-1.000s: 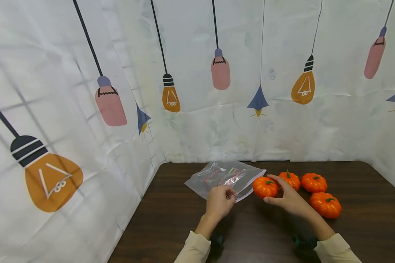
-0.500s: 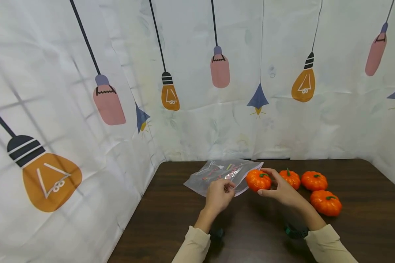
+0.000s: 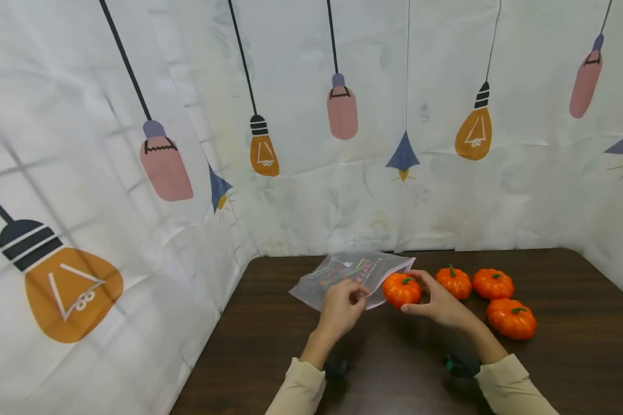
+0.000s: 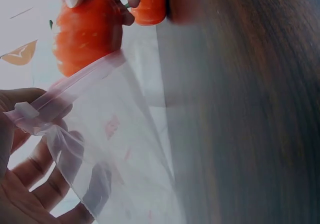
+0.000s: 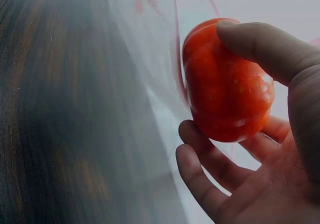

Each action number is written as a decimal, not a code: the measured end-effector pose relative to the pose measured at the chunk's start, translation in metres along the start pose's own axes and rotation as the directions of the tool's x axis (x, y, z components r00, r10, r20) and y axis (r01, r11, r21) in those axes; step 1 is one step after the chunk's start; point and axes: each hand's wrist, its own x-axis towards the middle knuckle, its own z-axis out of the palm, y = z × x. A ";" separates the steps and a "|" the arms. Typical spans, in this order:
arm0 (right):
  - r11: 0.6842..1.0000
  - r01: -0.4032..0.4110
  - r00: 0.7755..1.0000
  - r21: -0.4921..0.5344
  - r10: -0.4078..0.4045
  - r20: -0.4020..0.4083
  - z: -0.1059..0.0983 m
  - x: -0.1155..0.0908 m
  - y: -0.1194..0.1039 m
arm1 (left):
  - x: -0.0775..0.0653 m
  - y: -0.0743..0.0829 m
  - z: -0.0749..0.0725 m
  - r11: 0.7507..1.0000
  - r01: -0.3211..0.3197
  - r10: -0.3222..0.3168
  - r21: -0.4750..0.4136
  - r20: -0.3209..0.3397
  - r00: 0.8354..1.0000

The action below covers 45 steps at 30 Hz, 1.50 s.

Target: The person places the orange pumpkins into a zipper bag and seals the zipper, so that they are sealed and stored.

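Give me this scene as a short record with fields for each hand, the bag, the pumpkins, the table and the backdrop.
Left-hand grip: holds the bag at its mouth
Right-hand grip: holds one orange pumpkin at that mouth; whether partly inside, unclear
Bag: clear printed plastic, pink edge
Other pumpkins: three, to the right
Table: dark wood grain
Backdrop: white, printed with hanging lamps

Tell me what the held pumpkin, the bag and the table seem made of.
Pumpkin: probably plastic or coated foam, glossy, given its bright highlights.
Bag: apparently thin plastic film, see-through and creased.
Table: wood or wood-look laminate, faintly shiny, by its dark, streaky grain.
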 end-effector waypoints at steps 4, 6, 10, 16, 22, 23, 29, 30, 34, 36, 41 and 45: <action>0.999 -0.012 1.000 -0.039 0.012 0.007 0.002 -0.002 -0.001 | -0.001 0.000 -0.002 0.999 -0.051 0.051 -0.002 0.026 0.998; 0.999 -0.006 1.000 -0.053 0.007 0.012 0.003 -0.002 -0.001 | 0.000 0.001 -0.002 0.997 -0.075 0.075 -0.001 0.030 0.997; 0.998 0.011 1.000 -0.069 -0.010 0.021 0.004 -0.001 0.000 | 0.000 0.002 -0.003 0.997 -0.082 0.082 0.009 0.023 0.996; 0.998 0.000 1.000 -0.064 0.000 0.012 0.008 0.004 -0.001 | 0.000 0.000 -0.003 0.995 -0.096 0.096 0.007 0.008 0.995; 0.997 0.040 0.999 -0.073 -0.038 0.024 0.014 0.008 0.001 | 0.002 0.002 -0.003 0.993 -0.116 0.117 0.023 -0.024 0.993; 0.996 0.037 0.999 -0.080 -0.036 0.019 0.014 0.008 0.001 | 0.002 0.003 -0.003 0.993 -0.116 0.116 0.021 -0.019 0.993; 0.996 -0.002 1.000 -0.090 0.004 0.014 0.012 0.006 0.002 | 0.002 0.006 0.002 0.996 -0.091 0.091 0.004 -0.015 0.996; 0.995 -0.013 1.000 -0.095 0.015 0.011 0.012 0.006 0.003 | 0.001 0.006 0.003 0.996 -0.090 0.090 0.003 -0.021 0.996; 0.990 -0.042 0.999 -0.133 0.044 0.011 0.012 0.006 0.006 | 0.000 0.007 0.004 0.996 -0.091 0.091 0.002 -0.038 0.995; 0.988 -0.043 0.999 -0.147 0.045 0.015 0.012 0.006 0.007 | 0.000 0.008 0.005 0.996 -0.084 0.084 0.000 -0.042 0.996; 0.987 -0.027 0.999 -0.159 0.032 0.031 0.016 0.006 0.007 | -0.001 0.008 0.006 0.997 -0.073 0.072 -0.010 -0.053 0.996; 0.982 -0.033 0.999 -0.186 0.035 0.006 0.020 0.006 0.009 | -0.003 0.007 0.006 0.997 -0.083 0.083 0.000 -0.053 0.995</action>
